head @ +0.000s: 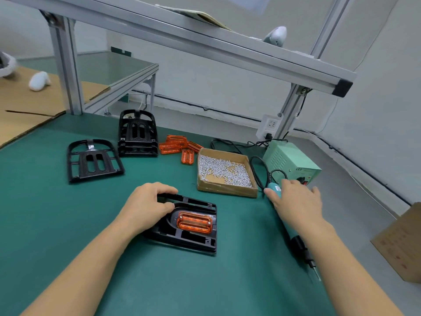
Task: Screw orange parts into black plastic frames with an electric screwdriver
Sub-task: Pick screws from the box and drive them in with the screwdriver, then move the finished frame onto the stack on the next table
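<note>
Both forearms are bare from the lower frame edge to the wrists, with no sleeve, glove, watch or ring showing on the left hand or the right hand, and the fingernails are short and unpainted.

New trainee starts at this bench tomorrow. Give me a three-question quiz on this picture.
1. True or false: the orange part in the near black frame shows two screws.
2. Which hand rests on the electric screwdriver?
3. The cardboard tray holds: A) orange parts B) screws C) frames

Key: 1 true. 2 the right hand, lying over its teal body; the left hand holds the frame. 3 B.
</note>
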`<state>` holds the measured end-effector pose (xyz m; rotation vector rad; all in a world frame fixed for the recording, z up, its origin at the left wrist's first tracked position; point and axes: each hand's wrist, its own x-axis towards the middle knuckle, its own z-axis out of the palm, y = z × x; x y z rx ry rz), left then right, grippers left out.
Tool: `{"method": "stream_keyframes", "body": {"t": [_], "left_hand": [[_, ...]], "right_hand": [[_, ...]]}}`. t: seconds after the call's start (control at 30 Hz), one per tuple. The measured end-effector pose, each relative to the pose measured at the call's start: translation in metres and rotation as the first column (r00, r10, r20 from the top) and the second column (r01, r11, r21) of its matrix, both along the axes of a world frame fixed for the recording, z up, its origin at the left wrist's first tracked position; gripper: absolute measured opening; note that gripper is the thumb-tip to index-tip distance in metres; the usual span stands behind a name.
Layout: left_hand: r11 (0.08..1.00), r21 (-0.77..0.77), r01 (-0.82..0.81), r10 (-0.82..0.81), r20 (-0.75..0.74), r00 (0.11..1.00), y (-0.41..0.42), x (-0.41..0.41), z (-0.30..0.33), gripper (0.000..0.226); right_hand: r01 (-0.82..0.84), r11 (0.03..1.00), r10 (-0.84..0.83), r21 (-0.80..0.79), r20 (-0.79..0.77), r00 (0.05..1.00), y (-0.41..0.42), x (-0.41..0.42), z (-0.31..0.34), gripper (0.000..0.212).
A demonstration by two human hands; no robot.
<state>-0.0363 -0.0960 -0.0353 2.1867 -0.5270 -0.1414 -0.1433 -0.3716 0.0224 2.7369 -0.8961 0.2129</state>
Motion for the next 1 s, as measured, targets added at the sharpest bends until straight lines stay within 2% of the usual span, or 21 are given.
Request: {"method": "stream_keyframes", "body": {"t": [0.1, 0.17, 0.27, 0.37, 0.43, 0.53, 0.6, 0.87, 0.93, 1.0], "left_hand": [[1.0, -0.002, 0.009, -0.009, 0.014, 1.0, 0.001, 0.0, 0.0, 0.034], [1.0, -0.022, 0.013, -0.012, 0.034, 0.999, 0.002, 0.0, 0.0, 0.033], [0.996, -0.093, 0.011, -0.001, 0.102, 0.995, 0.006, -0.005, -0.001, 0.03], [0.986, -0.168, 0.008, 0.017, 0.149, 0.989, 0.02, -0.014, 0.0, 0.031], [0.985, -0.155, 0.07, -0.05, 0.133, 0.99, 0.034, -0.022, 0.001, 0.044], [0.984, 0.032, 0.177, -0.179, 0.123, 0.976, 0.05, -0.032, -0.004, 0.074], [0.975, 0.137, 0.173, -0.191, 0.135, 0.972, 0.053, -0.036, -0.01, 0.083], [0.975, 0.19, 0.115, -0.153, 0.196, 0.969, 0.053, -0.03, -0.019, 0.066], [0.987, 0.133, 0.089, -0.114, 0.196, 0.974, 0.058, -0.029, -0.018, 0.067], [1.0, 0.013, 0.024, -0.026, 0.182, 0.983, 0.064, -0.026, -0.016, 0.07]], "right_hand": [[-0.16, 0.987, 0.158, 0.019, 0.062, 0.985, 0.017, 0.008, 0.003, 0.046], [-0.327, 0.943, 0.317, 0.066, 0.129, 0.94, 0.029, 0.015, 0.002, 0.038], [-0.561, 0.787, 0.533, 0.256, 0.174, 0.828, 0.053, 0.027, -0.008, 0.039], [-0.642, 0.659, 0.663, 0.392, 0.1, 0.742, 0.075, 0.042, -0.025, 0.047], [-0.644, 0.627, 0.689, 0.438, 0.073, 0.721, 0.084, 0.05, -0.033, 0.049], [-0.63, 0.609, 0.699, 0.481, 0.051, 0.714, 0.088, 0.057, -0.04, 0.05], [-0.624, 0.608, 0.702, 0.491, 0.035, 0.712, 0.089, 0.058, -0.042, 0.05], [-0.654, 0.558, 0.694, 0.511, 0.146, 0.706, 0.092, 0.058, -0.045, 0.042], [-0.66, 0.543, 0.658, 0.52, 0.225, 0.719, 0.095, 0.059, -0.045, 0.041], [-0.664, 0.512, 0.605, 0.545, 0.32, 0.729, 0.1, 0.062, -0.044, 0.04]]}}
